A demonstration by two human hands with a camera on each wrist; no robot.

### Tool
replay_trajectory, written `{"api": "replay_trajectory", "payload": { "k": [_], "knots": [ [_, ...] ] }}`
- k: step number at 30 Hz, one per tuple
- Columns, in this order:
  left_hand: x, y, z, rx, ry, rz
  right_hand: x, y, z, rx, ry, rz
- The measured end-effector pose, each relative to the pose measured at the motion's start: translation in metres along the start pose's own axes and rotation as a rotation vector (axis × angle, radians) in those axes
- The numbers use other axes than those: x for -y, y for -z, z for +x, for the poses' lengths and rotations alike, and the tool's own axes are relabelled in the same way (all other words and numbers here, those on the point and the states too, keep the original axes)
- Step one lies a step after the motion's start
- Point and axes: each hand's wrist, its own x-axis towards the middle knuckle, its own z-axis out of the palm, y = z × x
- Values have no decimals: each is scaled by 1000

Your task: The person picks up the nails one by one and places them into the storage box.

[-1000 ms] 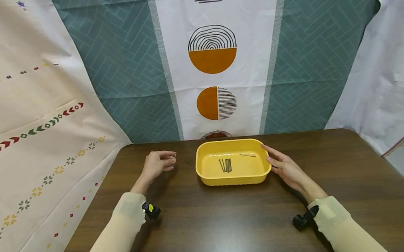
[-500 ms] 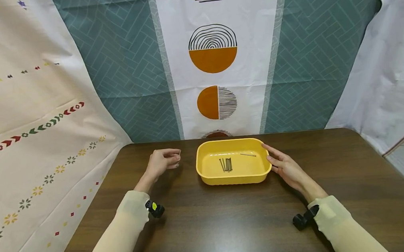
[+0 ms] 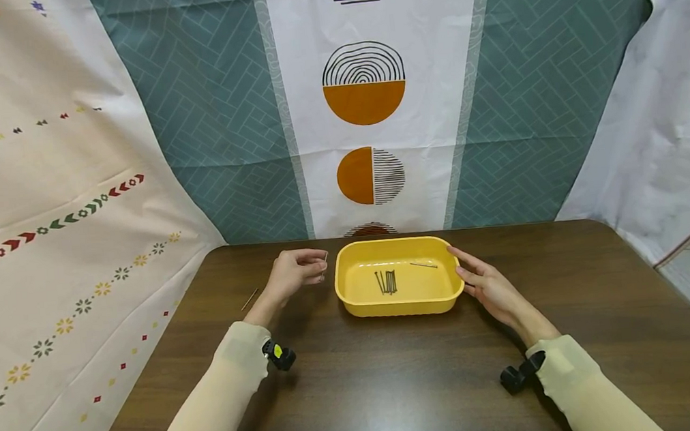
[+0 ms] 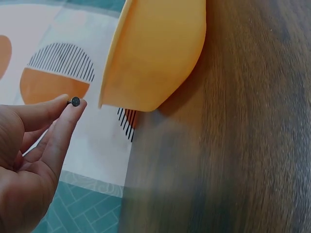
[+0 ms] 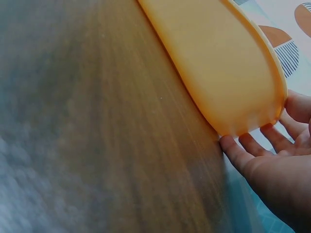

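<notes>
My left hand pinches a nail between thumb and fingertips, its round textured head facing the left wrist camera. The hand is just left of a yellow plastic tray, above the table and apart from the tray. At the tray's right end, my right hand holds it, with the thumb at the rim and fingertips against the outer wall. Inside the tray, several dark nails lie side by side left of its middle. A single lighter nail lies near the back right of the tray.
Another thin nail-like piece lies on the brown wooden table, left of my left wrist. A patterned cloth hangs behind the table's back edge, with further cloths at both sides.
My left hand has moved right toward the tray, carrying the nail. The thin piece on the table has come into view behind the wrist. My right hand and the tray stay in place.
</notes>
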Motion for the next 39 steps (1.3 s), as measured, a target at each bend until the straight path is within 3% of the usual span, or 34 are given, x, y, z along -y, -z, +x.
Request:
{"api": "replay_trajectory", "payload": {
  "k": [39],
  "knots": [
    [-4, -27, 7, 21, 18, 44, 0, -1, 1, 4, -16, 18]
  ]
}}
